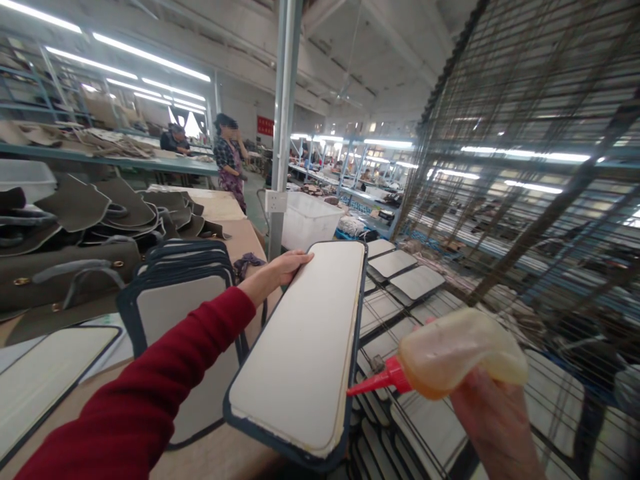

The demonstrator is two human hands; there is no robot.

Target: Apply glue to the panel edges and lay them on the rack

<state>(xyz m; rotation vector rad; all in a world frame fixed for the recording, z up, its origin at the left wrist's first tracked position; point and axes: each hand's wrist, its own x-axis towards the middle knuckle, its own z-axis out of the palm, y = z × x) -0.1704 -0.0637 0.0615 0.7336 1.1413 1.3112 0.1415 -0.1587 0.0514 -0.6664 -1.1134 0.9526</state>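
Observation:
My left hand (291,265) grips the far left edge of a long panel (305,333), thumb on top. The panel has a pale face, rounded corners and a dark blue border, and is held tilted above the table. A yellowish line of glue runs along its right and near edges. In my right hand (493,413) is a translucent glue bottle (460,353) with amber liquid, lying on its side. Its red nozzle (377,381) points left, the tip at the panel's right edge. My right fingers are partly hidden behind the bottle.
A stack of similar panels (187,320) leans on the table at left, near dark leather-like pieces (115,207). Wire racks (520,153) rise at right, with more panels (417,283) lying on the lower ones. A post (281,133) and white bin (310,220) stand ahead; a person (229,160) stands beyond.

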